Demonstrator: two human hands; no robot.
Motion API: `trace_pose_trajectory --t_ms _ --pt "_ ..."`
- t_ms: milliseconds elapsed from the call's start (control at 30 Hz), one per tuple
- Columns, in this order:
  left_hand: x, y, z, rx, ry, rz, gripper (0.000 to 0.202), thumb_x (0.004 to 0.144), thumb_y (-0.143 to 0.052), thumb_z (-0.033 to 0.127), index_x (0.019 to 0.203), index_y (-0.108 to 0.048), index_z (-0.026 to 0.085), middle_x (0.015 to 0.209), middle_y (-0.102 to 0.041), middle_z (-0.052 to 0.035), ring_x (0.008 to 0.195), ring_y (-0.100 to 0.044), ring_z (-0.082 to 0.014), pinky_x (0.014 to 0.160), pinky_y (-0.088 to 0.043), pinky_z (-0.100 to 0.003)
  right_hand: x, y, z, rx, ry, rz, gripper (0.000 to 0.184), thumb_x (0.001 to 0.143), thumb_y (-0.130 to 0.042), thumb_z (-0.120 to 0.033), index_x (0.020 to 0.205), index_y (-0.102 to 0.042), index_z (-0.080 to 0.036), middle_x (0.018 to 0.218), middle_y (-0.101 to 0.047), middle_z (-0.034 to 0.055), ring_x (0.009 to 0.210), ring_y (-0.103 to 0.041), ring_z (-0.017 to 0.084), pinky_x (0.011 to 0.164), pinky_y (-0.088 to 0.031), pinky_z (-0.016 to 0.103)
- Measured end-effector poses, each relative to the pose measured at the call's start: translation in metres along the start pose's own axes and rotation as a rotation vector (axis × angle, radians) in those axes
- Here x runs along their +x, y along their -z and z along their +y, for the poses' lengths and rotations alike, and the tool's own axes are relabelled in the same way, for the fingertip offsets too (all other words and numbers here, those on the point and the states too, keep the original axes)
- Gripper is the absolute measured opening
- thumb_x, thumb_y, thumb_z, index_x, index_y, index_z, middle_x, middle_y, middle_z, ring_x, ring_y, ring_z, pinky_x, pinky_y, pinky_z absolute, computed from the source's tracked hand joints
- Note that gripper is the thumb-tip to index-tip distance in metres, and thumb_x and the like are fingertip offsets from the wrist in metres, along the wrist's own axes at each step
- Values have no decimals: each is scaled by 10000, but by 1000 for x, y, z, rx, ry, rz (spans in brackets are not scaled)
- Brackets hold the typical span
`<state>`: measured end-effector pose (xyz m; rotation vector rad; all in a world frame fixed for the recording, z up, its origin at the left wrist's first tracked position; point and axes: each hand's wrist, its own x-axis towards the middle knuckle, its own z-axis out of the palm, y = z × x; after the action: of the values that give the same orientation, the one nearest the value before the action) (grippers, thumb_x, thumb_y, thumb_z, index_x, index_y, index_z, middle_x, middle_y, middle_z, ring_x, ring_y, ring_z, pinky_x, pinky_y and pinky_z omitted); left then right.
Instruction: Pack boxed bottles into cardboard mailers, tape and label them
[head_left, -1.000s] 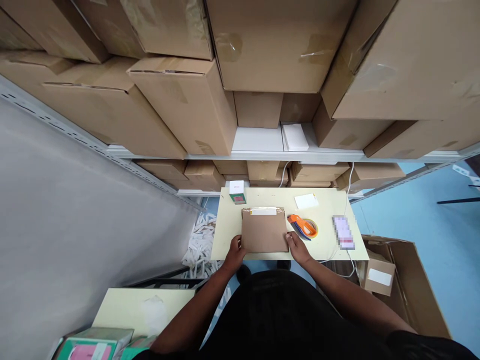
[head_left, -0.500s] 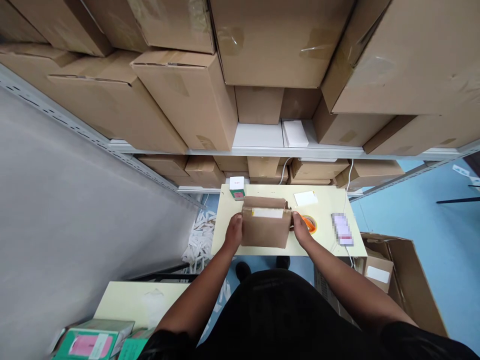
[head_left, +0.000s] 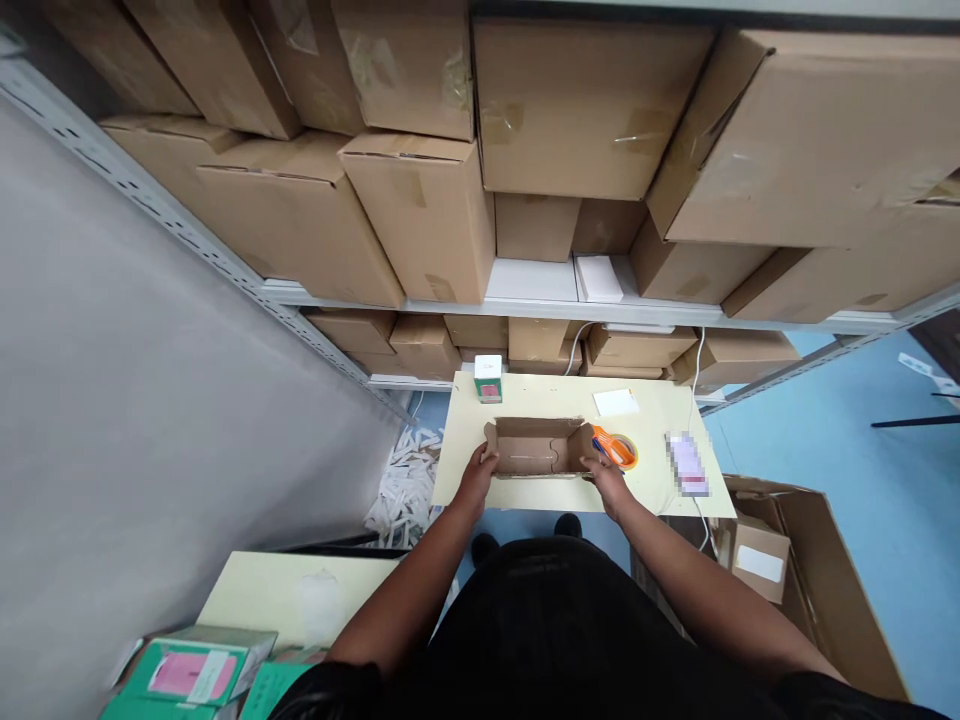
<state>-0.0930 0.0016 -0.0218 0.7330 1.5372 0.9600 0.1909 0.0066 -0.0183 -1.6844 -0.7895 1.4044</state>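
Observation:
Between my hands is a small brown cardboard box [head_left: 529, 455], its open top facing me and its inside bare. My left hand [head_left: 476, 478] grips the box's left end, thumb over the edge. At the right end, my right hand [head_left: 606, 480] holds it the same way. The box sits over the front part of a pale yellow table [head_left: 540, 495]. Just right of it lie an orange-handled tool [head_left: 609, 445] and a roll of tape [head_left: 631, 452]. A small green-and-white box [head_left: 488, 380] stands behind it on the left.
A white card [head_left: 616, 402] and a phone [head_left: 687, 463] with a cable lie on the table's right. Shelves [head_left: 525, 308] of cardboard boxes rise behind. A large open carton [head_left: 832, 570] stands at right; paper strips [head_left: 409, 485] cover the floor at left. Green boxes [head_left: 187, 675] sit lower left.
The box has been tilted between my hands, so its open inside now shows instead of the outer side with the white label. Both hands keep hold of its ends.

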Motion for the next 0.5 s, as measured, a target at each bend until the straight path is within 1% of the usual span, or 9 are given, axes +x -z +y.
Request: trace_pose_trajectory --t_ms 33,100,200,300,400,433,500 --pt "-1 -1 3 -15 20 23 609 902 -631 445 1430 -538 156 1427 -624 -157 1253 -640 -273 1031 -514 -379 1 2 -1 26 -25 -17 538 680 -744 -454 1157 -718 -204 1137 -748 100 1039 -672 295 800 -535 365" --pt "-7 -3 7 11 -6 63 566 887 -653 455 1365 -603 155 1380 -662 -148 1256 -636 -280 1059 -492 -386 2 9 -5 -12 -39 -61 557 663 -756 -458 1154 -718 -198 1123 -752 98 1014 -681 293 801 -535 363" --pt "-28 -5 9 72 -103 162 490 888 -635 439 1300 -661 175 1326 -702 -113 1271 -626 -288 1087 -469 -404 5 19 -16 -192 62 -114 514 674 -748 -468 1109 -733 -193 1038 -764 74 954 -688 282 801 -519 351" --pt "-60 -10 4 27 -149 265 467 909 -581 452 1276 -680 180 1313 -712 -98 1267 -631 -288 1078 -479 -415 9 27 -34 -411 227 -201 385 766 -652 -532 930 -746 -197 841 -739 28 838 -664 258 747 -484 324" --pt "-98 -20 -2 -69 -150 391 483 932 -528 488 1256 -690 169 1304 -716 -110 1255 -639 -294 1060 -495 -430 11 25 -55 -544 372 -287 406 839 -556 -576 746 -693 -205 685 -668 4 723 -602 228 669 -435 303" --pt "-111 -24 -4 -96 -153 439 489 937 -517 498 1251 -690 166 1298 -719 -113 1256 -638 -293 1063 -494 -433 10 22 -62 -579 403 -322 422 852 -541 -584 724 -682 -208 666 -657 2 711 -591 224 661 -427 301" --pt "-136 -29 -7 -134 -165 536 492 948 -496 507 1246 -687 164 1293 -720 -113 1260 -634 -286 1077 -484 -432 9 13 -74 -639 444 -416 431 861 -535 -590 749 -699 -207 667 -665 4 725 -598 229 673 -434 301"
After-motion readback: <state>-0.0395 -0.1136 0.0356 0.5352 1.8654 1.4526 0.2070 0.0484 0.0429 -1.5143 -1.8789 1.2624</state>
